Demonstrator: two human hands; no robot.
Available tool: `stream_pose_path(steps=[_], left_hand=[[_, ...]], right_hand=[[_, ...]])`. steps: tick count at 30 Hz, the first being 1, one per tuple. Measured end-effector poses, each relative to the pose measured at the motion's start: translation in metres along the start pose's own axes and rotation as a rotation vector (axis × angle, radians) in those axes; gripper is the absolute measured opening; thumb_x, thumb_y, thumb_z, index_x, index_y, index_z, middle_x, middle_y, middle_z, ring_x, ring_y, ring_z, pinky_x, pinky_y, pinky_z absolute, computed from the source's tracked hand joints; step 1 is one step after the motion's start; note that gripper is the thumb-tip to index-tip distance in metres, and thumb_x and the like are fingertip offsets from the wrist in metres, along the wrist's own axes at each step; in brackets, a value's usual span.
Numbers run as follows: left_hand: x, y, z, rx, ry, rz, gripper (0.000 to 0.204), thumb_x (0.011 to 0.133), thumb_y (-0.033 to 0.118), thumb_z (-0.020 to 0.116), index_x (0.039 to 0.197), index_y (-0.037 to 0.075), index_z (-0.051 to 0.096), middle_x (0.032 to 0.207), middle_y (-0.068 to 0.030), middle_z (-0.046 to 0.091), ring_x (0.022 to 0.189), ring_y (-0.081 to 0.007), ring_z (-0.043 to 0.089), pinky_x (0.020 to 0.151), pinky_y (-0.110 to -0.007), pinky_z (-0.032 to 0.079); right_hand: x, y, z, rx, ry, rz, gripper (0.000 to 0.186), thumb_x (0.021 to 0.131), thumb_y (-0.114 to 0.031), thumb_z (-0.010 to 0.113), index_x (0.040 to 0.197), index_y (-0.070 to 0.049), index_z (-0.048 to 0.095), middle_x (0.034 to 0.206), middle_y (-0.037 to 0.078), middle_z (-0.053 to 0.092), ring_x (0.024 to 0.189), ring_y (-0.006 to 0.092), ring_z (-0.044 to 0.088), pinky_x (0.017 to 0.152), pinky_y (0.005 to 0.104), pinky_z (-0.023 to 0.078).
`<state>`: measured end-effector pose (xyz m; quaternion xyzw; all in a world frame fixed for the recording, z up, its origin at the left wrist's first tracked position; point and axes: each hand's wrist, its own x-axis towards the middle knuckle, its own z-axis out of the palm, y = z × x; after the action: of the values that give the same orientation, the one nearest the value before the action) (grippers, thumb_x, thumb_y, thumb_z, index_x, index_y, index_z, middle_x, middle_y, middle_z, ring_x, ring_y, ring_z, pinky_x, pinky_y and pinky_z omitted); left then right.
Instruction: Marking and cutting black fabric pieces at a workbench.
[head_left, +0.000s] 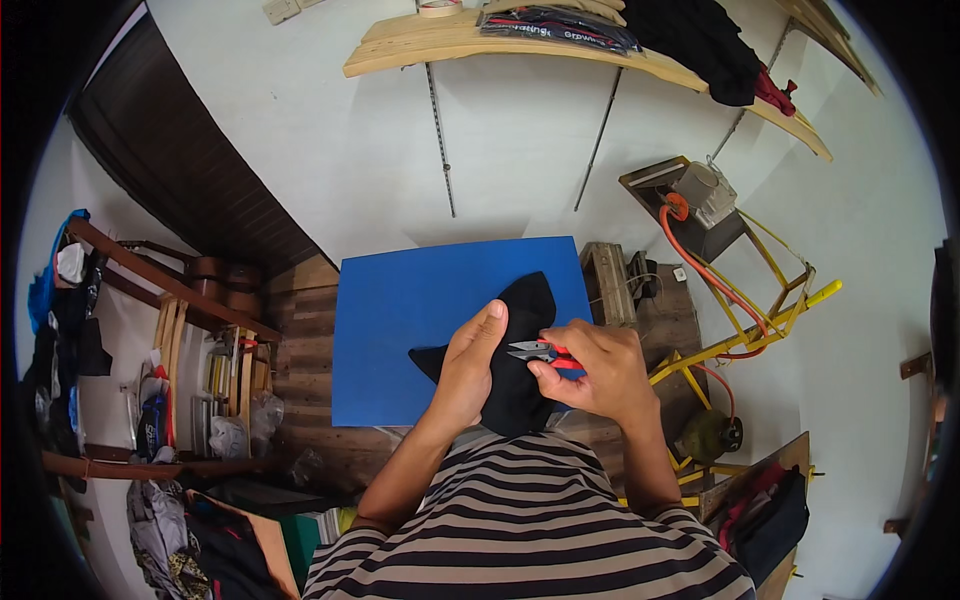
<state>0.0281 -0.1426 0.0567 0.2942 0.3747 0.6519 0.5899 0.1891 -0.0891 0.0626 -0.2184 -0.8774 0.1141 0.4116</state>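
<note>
In the head view, we see the left hand (463, 375) gripping the black cloth (518, 395), its thumb uppermost and its other fingers hidden. The right hand's (605, 368) fingers are closed around the red-handled snips (533, 350). We observe the blades pointing left over the cloth; we cannot tell whether they touch it. The cloth is above the blue counter (385, 300), at the near side, in front of the striped shirt (520, 510).

Red-handled snips (547, 353) over black cloth (516, 392)
</note>
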Motion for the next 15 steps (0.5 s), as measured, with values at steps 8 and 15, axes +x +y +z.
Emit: stream_pose_path(steps=[8,15], left_hand=[[-0.0028,0.0040,-0.0038,0.045,-0.037,-0.024,0.031,0.103,0.030,0.045,0.078,0.012,0.047,0.075,0.0095,0.036,0.071,-0.0004,0.032,0.064,-0.019,0.030],[0.0002,-0.0019,-0.0065,0.101,-0.034,0.014,0.032,0.103,0.031,0.045,0.077,0.012,0.044,0.074,0.0094,0.033,0.070,-0.0009,0.031,0.063,-0.020,0.029]], right_hand=[[0.0008,-0.0040,0.0010,-0.026,0.018,0.011,0.027,0.073,-0.022,0.076,0.088,-0.006,0.061,0.072,0.003,0.059,0.051,0.0187,0.057,0.046,0.0294,0.044],[-0.0002,-0.0047,0.0003,0.012,-0.013,0.021,0.028,0.073,-0.022,0.077,0.089,-0.006,0.061,0.066,0.006,0.059,0.051,0.0216,0.058,0.046,0.0300,0.044]])
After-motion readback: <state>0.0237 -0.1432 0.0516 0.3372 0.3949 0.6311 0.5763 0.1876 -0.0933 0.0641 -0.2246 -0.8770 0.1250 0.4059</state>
